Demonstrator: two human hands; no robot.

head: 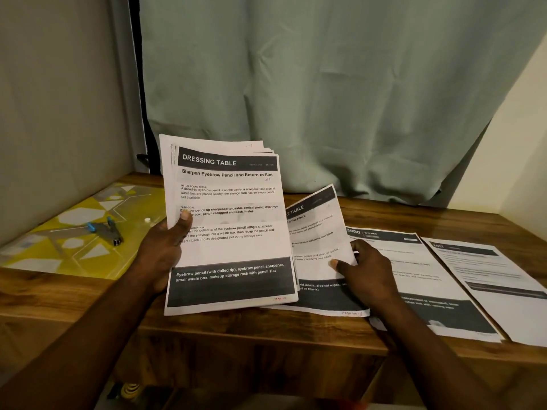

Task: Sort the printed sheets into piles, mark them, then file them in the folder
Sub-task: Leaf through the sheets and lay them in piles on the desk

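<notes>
Green curtain [325, 84] fills the back of the view, hanging down behind a wooden table [74, 297]. On the table's left end lies a yellow patterned folder [44, 255], flat, with a white snap near its right edge. Whether any sheets are inside it cannot be told. A small grey and blue tool [105, 230] rests on top of it, too dim to name.

Paper shows in four places. A stack of printed sheets [231, 250], headed "DRESSING TABLE", stands nearly upright at the middle. Its sheets fan slightly at the top but cannot be counted. Just right of it, half hidden behind the stack, is a single sheet [316, 232], tilted up. Further right a "KITCHEN" sheet [429, 279] lies flat, and beside it a blurred sheet [497, 279] is cut off by the frame edge.

The left hand [161, 253] grips the stack at its left edge, thumb pressed on the front, fingers hidden behind. The right hand [367, 273] pinches the single sheet's right edge, thumb on top.
</notes>
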